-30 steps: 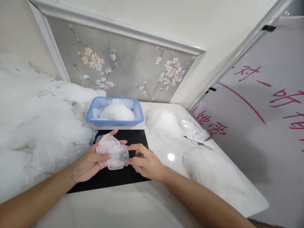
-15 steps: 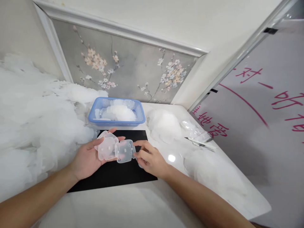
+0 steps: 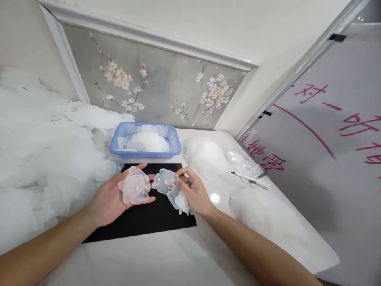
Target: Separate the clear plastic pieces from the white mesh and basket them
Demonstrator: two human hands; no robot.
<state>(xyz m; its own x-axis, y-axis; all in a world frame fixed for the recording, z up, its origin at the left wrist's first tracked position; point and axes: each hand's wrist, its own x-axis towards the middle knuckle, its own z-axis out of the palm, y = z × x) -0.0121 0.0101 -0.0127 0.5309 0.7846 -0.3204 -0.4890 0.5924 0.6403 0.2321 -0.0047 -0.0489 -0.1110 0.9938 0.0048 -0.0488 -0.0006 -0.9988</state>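
Note:
My left hand is palm up, its fingers stretched out beneath a small stack of translucent plastic pieces with notched edges and small holes. The thumb rests at the stack's left edge. Just right of those fingertips, my right hand pinches a single translucent plastic piece by its right side. More such pieces hang in a loose cluster below the right hand's fingers; whether the hand grips them too is partly hidden. Both hands are above a black mat.
A blue basket holding similar pieces stands behind the mat. A large heap of translucent pieces fills the left side. More piles, a clear bag and a whiteboard are on the right.
The right hand has drawn its plastic piece away from the left hand's stack, rightward, and turned. More pieces now show under it. The left hand stays nearly in place.

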